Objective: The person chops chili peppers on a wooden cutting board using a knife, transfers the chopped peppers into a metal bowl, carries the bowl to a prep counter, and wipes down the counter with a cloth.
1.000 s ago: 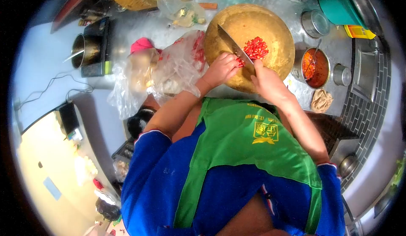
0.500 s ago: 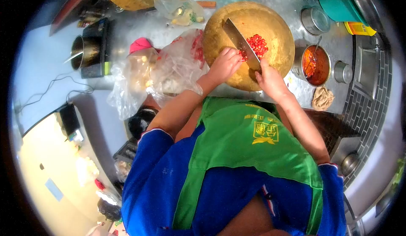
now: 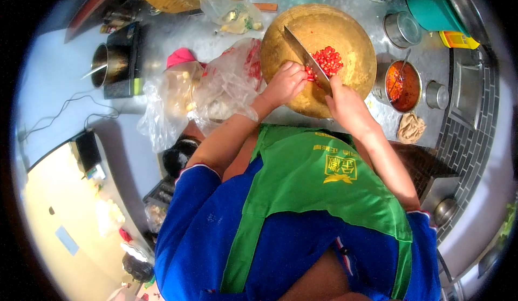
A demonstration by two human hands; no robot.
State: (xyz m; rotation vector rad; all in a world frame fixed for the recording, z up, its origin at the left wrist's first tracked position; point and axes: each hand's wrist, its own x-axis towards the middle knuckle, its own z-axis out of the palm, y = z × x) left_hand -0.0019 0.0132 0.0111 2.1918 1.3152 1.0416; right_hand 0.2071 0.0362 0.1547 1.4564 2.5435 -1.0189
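Holding knife (image 3: pixel 305 56) right, red pieces (image 3: pixel 309 74) left, board's far edge (image 3: pixel 318 9) open

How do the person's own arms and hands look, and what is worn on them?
The left hand and right hand are bare, with no gloves or watch visible. The forearms are uncovered too. The short blue sleeves end above them in a thin white and red trim. Finer details are too small to tell.
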